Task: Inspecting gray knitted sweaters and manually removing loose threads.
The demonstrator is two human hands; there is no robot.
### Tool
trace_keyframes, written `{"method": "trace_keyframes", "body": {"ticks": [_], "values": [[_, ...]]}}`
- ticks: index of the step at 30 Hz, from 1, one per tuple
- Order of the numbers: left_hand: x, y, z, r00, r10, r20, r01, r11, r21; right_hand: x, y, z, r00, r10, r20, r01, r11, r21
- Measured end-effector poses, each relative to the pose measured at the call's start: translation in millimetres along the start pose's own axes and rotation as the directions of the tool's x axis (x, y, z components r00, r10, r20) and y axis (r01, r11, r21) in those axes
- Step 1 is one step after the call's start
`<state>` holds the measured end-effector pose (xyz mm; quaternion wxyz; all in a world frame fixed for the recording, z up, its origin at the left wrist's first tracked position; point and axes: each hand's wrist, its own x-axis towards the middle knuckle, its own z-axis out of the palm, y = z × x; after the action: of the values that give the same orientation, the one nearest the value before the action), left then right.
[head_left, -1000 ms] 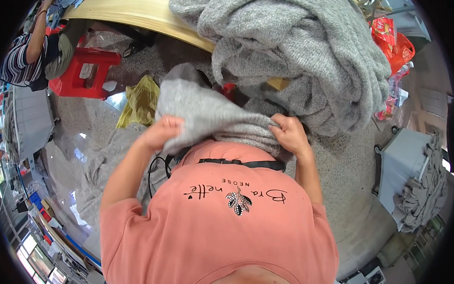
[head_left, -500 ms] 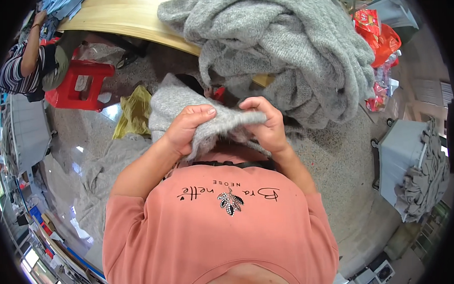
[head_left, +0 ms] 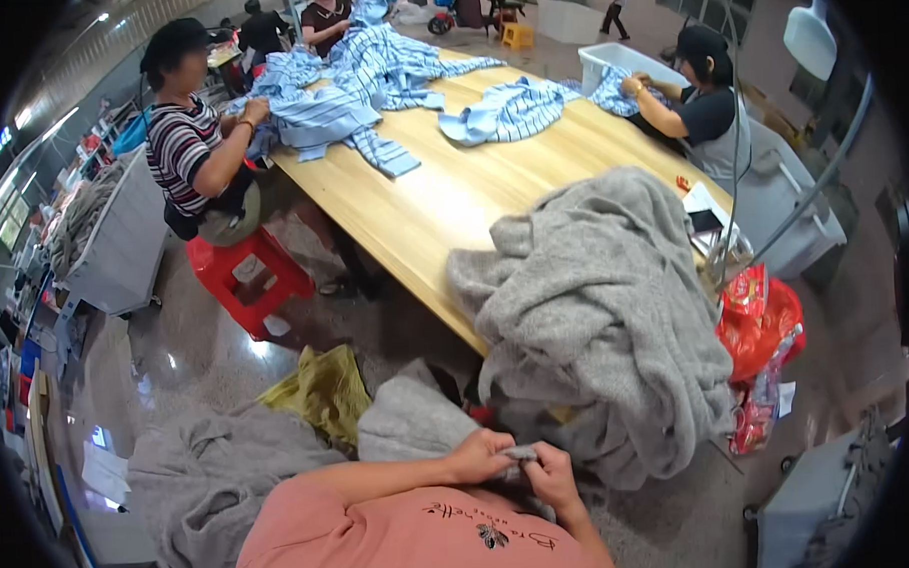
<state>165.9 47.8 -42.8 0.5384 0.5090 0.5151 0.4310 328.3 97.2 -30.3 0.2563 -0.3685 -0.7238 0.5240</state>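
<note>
left cart (head_left: 113, 261): pale grey, on wheels, heaped with cloth.
co-worker in stripes (head_left: 185, 158): sitting at the table's left side, hands in the blue clothes.
floor cloth (head_left: 221, 482): grey, spread in loose folds at my left.
red stool (head_left: 235, 260): under that co-worker.
yellow bag (head_left: 328, 397): crumpled on the floor, just beside the floor cloth.
blue clothes (head_left: 343, 98): striped, strewn over the far part of the table.
grey knit piece (head_left: 411, 421): in front of my body, its bulk lying left of my hands, one edge bunched up between them.
left grip (head_left: 481, 456): closed, fingers pinching that edge.
right grip (head_left: 553, 476): closed on the same edge, just beside my left.
table (head_left: 442, 209): pale wood, ahead of me.
big grey pile (head_left: 606, 319): on the table's near corner, spilling over its edge.
co-worker in black (head_left: 709, 115): at the table's right side, holding blue cloth.
red bag (head_left: 766, 323): just right of the pile.
right cart (head_left: 808, 502): grey, with cloth over it.
</note>
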Motion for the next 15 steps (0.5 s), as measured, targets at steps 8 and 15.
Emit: {"method": "trace_keyframes", "body": {"ticks": [8, 15], "values": [[-7, -20, -2, 0.968, -0.242, -0.066, 0.238, 0.969, -0.059, -1, 11, 15, 0.998, 0.063, 0.026, -0.066, 0.991, 0.114], [-9, -19, 0, 0.999, -0.043, 0.000, 0.042, 0.988, -0.146, -2, 6, 16, 0.997, 0.071, -0.003, -0.068, 0.969, 0.236]]}}
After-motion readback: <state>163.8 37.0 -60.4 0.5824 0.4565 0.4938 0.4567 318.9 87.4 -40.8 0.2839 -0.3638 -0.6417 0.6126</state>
